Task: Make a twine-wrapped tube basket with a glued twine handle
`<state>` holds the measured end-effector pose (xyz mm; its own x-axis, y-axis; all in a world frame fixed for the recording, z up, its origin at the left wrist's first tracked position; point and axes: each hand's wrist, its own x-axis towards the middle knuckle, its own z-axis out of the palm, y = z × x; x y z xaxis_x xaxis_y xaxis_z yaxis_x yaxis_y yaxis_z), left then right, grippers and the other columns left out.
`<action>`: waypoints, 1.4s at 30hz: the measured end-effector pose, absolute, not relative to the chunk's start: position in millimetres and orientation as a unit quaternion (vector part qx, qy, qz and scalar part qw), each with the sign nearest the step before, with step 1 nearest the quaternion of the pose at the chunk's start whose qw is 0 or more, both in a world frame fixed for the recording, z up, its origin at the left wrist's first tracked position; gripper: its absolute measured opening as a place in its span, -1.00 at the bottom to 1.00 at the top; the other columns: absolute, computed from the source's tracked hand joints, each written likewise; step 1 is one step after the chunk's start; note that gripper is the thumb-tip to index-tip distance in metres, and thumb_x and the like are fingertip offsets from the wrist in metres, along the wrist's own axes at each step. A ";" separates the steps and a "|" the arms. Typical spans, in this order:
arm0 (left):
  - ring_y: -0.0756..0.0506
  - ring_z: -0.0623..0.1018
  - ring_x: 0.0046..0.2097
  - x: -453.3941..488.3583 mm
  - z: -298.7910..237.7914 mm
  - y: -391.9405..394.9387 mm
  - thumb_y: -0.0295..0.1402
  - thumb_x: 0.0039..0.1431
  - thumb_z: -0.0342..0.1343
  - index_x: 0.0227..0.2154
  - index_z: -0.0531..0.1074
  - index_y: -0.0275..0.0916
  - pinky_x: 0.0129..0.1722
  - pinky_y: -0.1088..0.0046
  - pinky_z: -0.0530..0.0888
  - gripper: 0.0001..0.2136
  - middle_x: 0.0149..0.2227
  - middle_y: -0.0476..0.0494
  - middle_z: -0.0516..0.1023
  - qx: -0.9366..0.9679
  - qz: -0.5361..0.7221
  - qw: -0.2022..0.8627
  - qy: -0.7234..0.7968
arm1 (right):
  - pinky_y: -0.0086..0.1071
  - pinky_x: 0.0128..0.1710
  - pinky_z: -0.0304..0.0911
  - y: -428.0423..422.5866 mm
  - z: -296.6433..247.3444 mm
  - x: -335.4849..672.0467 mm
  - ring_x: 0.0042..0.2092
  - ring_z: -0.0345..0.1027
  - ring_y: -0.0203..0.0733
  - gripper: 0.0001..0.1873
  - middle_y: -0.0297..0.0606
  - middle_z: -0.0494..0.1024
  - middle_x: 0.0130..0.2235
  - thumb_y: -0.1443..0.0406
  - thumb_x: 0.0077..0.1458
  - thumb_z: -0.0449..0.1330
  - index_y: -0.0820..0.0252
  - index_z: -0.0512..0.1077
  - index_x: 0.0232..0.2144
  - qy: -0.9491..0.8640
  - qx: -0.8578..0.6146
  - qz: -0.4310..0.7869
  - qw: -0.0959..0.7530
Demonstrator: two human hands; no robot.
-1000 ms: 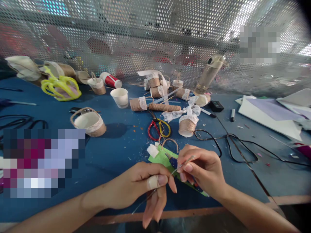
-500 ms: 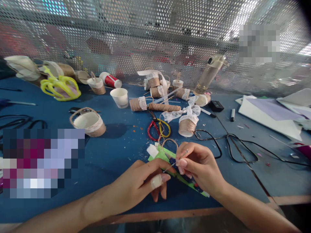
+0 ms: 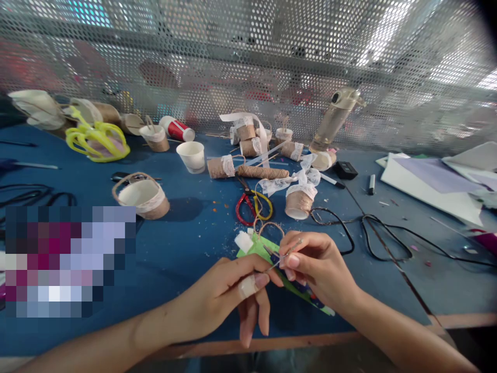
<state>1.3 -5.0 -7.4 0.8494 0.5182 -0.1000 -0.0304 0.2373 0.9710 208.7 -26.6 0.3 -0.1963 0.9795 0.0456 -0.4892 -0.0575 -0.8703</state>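
A short length of brown twine (image 3: 274, 266) stretches between my two hands near the table's front edge. My left hand (image 3: 229, 290), with a white bandage (image 3: 247, 286) round its thumb, pinches one end between thumb and index finger; its other fingers hang loose. My right hand (image 3: 316, 261) pinches the twine at its fingertips, and a frayed end sticks out above the thumb. Beneath the hands lies a strip of green paper (image 3: 258, 243) with a dark blue pointed tool (image 3: 273, 255) on it, partly hidden by my right hand. A loop of twine (image 3: 272, 226) curls just behind.
Scissors (image 3: 247, 207) with red and yellow handles lie beyond the hands, near a twine spool (image 3: 263, 172). A lace-trimmed twine cup (image 3: 298, 199) and a handled cup (image 3: 144, 198) stand nearby. Black cable (image 3: 384, 256) runs across the right side. A bottle (image 3: 336, 119) leans at the back.
My left thumb has drawn up against the twine, and the lower fingers of that hand have stretched downward. My right hand has shifted very slightly left.
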 end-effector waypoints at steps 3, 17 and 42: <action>0.09 0.52 -0.65 1.8 -6.7 -5.7 -0.17 0.47 -0.10 -0.12 0.36 -0.23 -0.57 0.68 0.45 -0.75 -0.44 -0.11 0.63 0.544 0.162 0.803 0.181 | -0.65 -0.67 0.15 -26.5 0.2 208.9 -0.56 0.38 -0.47 -0.89 -0.32 0.64 -0.36 0.39 0.01 0.44 0.06 0.66 -0.46 -0.406 -0.309 0.666 0.545; 0.06 0.55 -0.58 -1.0 -6.3 -3.7 -0.17 0.46 -0.06 -0.08 0.40 -0.22 -0.51 0.63 0.49 -0.75 -0.46 -0.05 0.60 0.611 0.204 0.730 0.226 | -0.62 -0.63 0.18 -27.8 -1.6 210.7 -0.56 0.38 -0.45 -0.93 -0.34 0.62 -0.42 0.35 0.02 0.44 0.12 0.63 -0.46 -0.401 -0.337 0.663 0.536; 0.06 0.54 -0.55 1.4 -5.6 -3.0 -0.26 0.41 0.01 -0.20 0.49 -0.28 -0.51 0.65 0.48 -0.78 -0.44 -0.05 0.59 0.763 0.227 0.538 0.278 | -0.50 -0.55 0.29 -33.7 1.4 206.3 -0.48 0.39 -0.33 -0.91 -0.31 0.56 -0.40 0.40 0.06 0.40 0.13 0.58 -0.40 -0.557 -0.385 0.461 0.573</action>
